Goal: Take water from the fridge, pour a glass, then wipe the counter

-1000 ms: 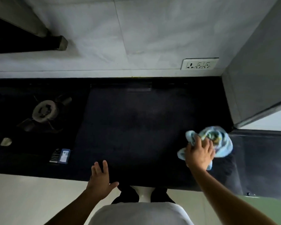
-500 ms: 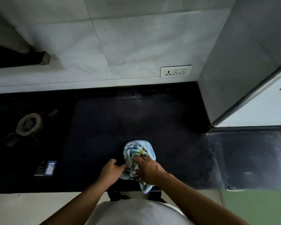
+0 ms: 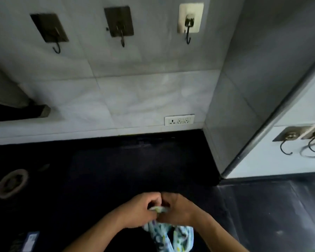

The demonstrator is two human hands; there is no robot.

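Gripping: left hand (image 3: 142, 209) and right hand (image 3: 178, 208) both closed on the cloth (image 3: 169, 235), knuckles touching at the centre; cloth bunched between the fingers
Cloth: pale blue with a coloured print; loose end hanging below the hands, above the near edge of the counter (image 3: 116, 170); lifted off the surface
Counter: dark, matte; stove burner (image 3: 11, 182) at far left; small blue label (image 3: 30, 240) near the bottom left corner
Wall: white tiles; three hooks in a row above, two on dark plates (image 3: 51, 30) (image 3: 119, 22), one on a pale plate (image 3: 189, 19); socket plate (image 3: 179, 120) just above the counter's back edge
Right side: grey panel (image 3: 235, 115) meeting the counter; two more hooks (image 3: 287, 140) beyond it
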